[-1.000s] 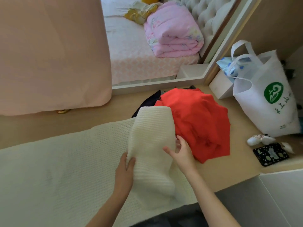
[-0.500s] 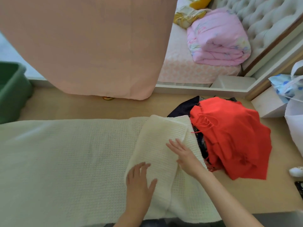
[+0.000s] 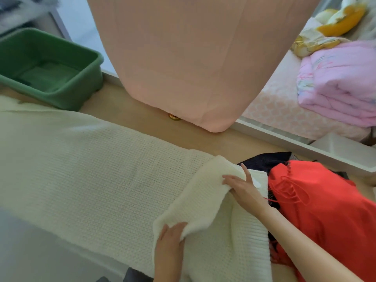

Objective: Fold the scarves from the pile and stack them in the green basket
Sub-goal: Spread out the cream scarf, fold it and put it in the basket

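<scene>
A long cream knitted scarf (image 3: pixel 91 180) lies spread across the wooden surface, its right end folded back over itself. My left hand (image 3: pixel 169 243) grips the near corner of that folded end. My right hand (image 3: pixel 242 188) holds the far corner, fingers over the fold's edge. To the right lies the pile: a red scarf (image 3: pixel 325 210) over a dark one (image 3: pixel 266 159). The green basket (image 3: pixel 46 70) stands at the far left with nothing visible inside.
A pink curtain (image 3: pixel 193 58) hangs down to the surface in the middle. Behind it at the right is a bed with a folded pink quilt (image 3: pixel 337 82). A white ledge (image 3: pixel 305 145) runs along the far edge.
The view has swung left, bringing the green basket in. Both hands went from lying flat on the folded end to gripping its corners and lifting it.
</scene>
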A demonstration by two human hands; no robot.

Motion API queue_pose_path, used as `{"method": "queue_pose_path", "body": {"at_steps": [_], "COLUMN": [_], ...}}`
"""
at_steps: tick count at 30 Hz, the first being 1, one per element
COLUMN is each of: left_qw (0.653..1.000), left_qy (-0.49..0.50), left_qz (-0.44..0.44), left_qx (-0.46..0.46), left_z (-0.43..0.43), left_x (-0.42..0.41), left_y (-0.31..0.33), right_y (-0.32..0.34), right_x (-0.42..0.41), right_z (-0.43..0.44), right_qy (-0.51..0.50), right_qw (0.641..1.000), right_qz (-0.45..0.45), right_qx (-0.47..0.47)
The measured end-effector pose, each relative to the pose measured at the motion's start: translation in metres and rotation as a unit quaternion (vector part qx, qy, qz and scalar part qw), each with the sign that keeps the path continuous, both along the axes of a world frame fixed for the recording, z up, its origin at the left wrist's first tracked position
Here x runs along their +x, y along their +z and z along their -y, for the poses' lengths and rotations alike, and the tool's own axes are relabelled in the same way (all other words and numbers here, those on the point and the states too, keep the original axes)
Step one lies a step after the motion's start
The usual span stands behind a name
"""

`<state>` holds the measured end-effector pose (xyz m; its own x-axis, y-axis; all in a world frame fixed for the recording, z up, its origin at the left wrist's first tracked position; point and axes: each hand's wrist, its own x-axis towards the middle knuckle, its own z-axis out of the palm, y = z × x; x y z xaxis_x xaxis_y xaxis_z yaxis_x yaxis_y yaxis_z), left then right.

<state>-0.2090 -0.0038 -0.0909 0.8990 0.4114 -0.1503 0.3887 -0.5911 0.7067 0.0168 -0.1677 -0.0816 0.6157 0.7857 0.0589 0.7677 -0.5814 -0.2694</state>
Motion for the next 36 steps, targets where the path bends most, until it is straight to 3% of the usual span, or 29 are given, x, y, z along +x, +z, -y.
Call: {"method": "queue_pose_path", "body": {"at_steps": [2, 4, 6, 8, 10, 13, 16, 20, 26, 31, 36], "left_qw": [0.992, 0.975, 0.969, 0.977, 0.982, 0.974, 0.953, 0.918, 0.871, 0.862, 0.854], "left_qy": [0.117, 0.205, 0.227, 0.193, 0.175, 0.214, 0.286, 0.374, 0.463, 0.483, 0.493], "left_qz": [0.026, 0.079, 0.086, 0.084, 0.068, 0.066, 0.097, 0.129, 0.161, 0.156, 0.162], "left_qx": [-0.027, -0.042, -0.046, 0.02, 0.036, 0.019, 0.0, -0.019, -0.026, -0.009, 0.028], "left_z": [-0.012, -0.033, -0.052, -0.068, -0.082, -0.104, -0.135, -0.199, -0.321, -0.448, -0.568], "left_x": [0.01, 0.016, 0.016, 0.006, -0.008, -0.023, -0.038, -0.06, -0.103, -0.125, -0.119], "left_y": [0.009, 0.018, 0.025, 0.025, 0.024, 0.027, 0.037, 0.059, 0.068, 0.067, 0.065], "right_y": [0.016, 0.03, 0.037, 0.039, 0.037, 0.042, 0.062, 0.088, 0.099, 0.112, 0.119], "right_x": [0.003, 0.005, 0.009, 0.01, 0.009, 0.009, 0.005, -0.014, -0.058, -0.086, -0.091], "right_z": [-0.02, -0.042, -0.063, -0.08, -0.096, -0.13, -0.187, -0.289, -0.456, -0.601, -0.733], "right_qy": [-0.036, -0.025, 0.025, 0.059, 0.103, 0.138, 0.188, 0.232, 0.292, 0.277, 0.293], "right_qw": [0.995, 0.986, 0.977, 0.968, 0.967, 0.978, 0.972, 0.964, 0.95, 0.96, 0.955], "right_qz": [-0.095, -0.163, -0.185, -0.207, -0.188, -0.148, -0.136, -0.117, -0.104, 0.037, 0.006], "right_qx": [0.024, -0.035, -0.101, -0.132, -0.135, -0.044, 0.028, 0.05, 0.033, -0.03, -0.037]}}
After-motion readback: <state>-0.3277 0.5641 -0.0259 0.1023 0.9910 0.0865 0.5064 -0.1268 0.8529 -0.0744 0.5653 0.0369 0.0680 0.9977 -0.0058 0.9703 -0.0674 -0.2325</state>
